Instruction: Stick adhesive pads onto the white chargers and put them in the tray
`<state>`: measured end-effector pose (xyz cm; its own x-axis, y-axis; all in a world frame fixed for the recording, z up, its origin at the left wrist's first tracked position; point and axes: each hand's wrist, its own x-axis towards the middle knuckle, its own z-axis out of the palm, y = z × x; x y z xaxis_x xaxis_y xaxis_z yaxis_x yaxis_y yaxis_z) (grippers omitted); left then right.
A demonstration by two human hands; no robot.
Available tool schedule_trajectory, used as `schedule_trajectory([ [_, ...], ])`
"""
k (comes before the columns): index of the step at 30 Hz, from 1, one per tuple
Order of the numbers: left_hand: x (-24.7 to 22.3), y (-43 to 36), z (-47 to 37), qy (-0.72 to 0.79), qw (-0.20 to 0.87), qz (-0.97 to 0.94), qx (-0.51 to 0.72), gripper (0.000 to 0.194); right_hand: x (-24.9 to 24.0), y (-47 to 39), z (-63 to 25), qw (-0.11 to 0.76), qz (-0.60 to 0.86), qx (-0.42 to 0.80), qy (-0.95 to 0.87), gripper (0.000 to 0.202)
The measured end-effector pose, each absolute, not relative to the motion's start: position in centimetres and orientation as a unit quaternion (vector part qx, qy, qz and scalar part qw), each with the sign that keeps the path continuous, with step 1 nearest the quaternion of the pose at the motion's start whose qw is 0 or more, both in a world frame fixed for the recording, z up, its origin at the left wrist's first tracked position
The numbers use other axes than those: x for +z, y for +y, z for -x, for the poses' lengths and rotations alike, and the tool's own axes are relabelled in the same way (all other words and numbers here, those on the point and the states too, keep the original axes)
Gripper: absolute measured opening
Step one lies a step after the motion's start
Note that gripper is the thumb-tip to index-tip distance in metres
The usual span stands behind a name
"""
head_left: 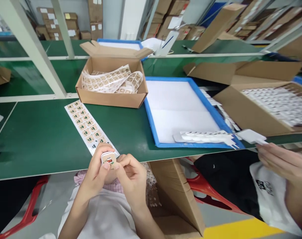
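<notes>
My left hand [95,176] is closed round a small white charger [104,155], its port face turned toward me. A beige sticker [110,158] with cut-outs lies over that face, around an orange USB port. My right hand [132,172] pinches the sticker's lower right edge between thumb and forefinger; how much of it is stuck down I cannot tell. Just beyond my hands, a white sheet of beige stickers [85,121] lies slantwise on the green bench [41,139], with several gaps at its near end.
A cardboard box [111,99] full of sticker sheets stands behind. A blue-rimmed tray [151,122] holds a row of white pieces. At right, a co-worker's hand [285,162] holds a white piece beside a large carton [255,116]. An open carton [181,199] stands below the bench edge.
</notes>
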<state>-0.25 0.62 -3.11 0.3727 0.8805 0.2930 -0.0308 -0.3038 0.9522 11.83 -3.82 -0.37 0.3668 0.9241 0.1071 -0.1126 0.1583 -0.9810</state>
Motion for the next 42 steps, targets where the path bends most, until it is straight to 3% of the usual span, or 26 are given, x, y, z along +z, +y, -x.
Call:
schedule_trajectory([
  [5,-3.8,0.9,-0.6,0.34,0.486,-0.661,0.46,0.026,-0.4,-3.5,-13.0,0.608,0.573,0.243,-0.493,0.026],
  [9,-4.1,1.3,-1.0,0.37,0.476,-0.643,0.473,0.034,-0.8,-3.6,-13.6,0.607,0.616,0.146,-0.481,0.019],
  [11,-4.3,1.4,-1.2,0.381,0.477,-0.627,0.484,0.042,-0.9,-3.7,-13.7,0.6,0.623,0.171,-0.472,0.009],
  [14,-4.6,1.5,-1.5,0.373,0.505,-0.594,0.503,0.048,-1.0,-3.8,-13.4,0.566,0.61,0.256,-0.492,0.033],
  [16,-4.5,1.3,-1.7,0.362,0.532,-0.563,0.518,0.05,-1.3,-3.6,-12.9,0.557,0.605,0.28,-0.496,0.038],
  [25,-3.9,1.0,-2.5,0.325,0.513,-0.565,0.559,0.066,-2.5,-3.2,-12.5,0.625,0.528,0.279,-0.503,0.028],
  [30,-4.2,1.2,-3.4,0.294,0.53,-0.593,0.53,0.078,-2.0,-3.2,-13.7,0.622,0.54,0.349,-0.448,0.027],
  [33,-4.1,0.9,-3.7,0.27,0.549,-0.588,0.529,0.079,-2.0,-3.2,-13.7,0.618,0.565,0.338,-0.43,0.034],
  [36,-3.7,0.8,-3.8,0.256,0.554,-0.585,0.534,0.077,-2.2,-3.3,-13.7,0.616,0.565,0.333,-0.437,0.029],
  [42,-3.6,0.8,-3.5,0.263,0.563,-0.577,0.531,0.07,-2.2,-3.0,-14.0,0.63,0.542,0.404,-0.384,0.036],
])
